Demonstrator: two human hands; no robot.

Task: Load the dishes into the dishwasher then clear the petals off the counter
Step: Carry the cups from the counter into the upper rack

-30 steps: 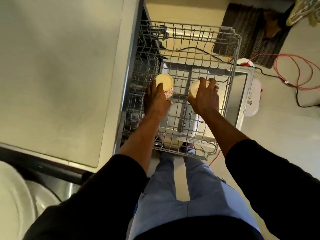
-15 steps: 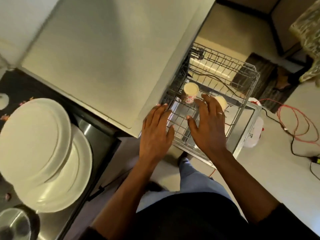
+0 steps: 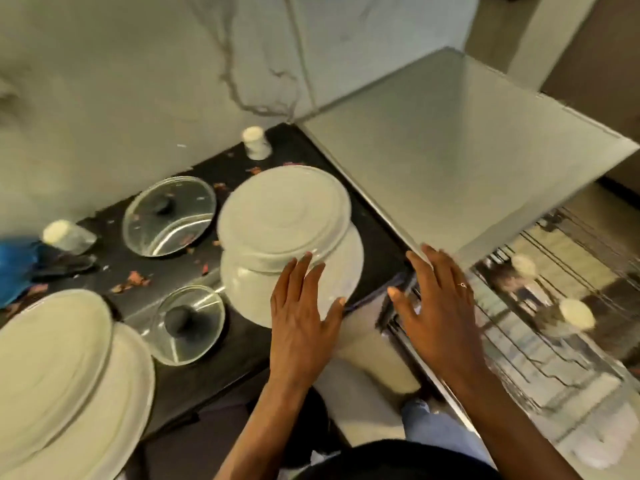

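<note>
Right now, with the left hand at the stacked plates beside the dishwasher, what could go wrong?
1. The stacked plates sit offset, the lower one close to the edge of the counter; a one-handed lift by the open left hand could let the top plate slide off.
2. The small glass lid lies just left of the plates; dragging them could knock it.
3. Scattered petals lie near the plates and could be swept off the counter.

Both bare forearms reach forward, palms down. The left hand (image 3: 300,318) and right hand (image 3: 437,306) spread straight, relaxed fingers, holding nothing.
</note>
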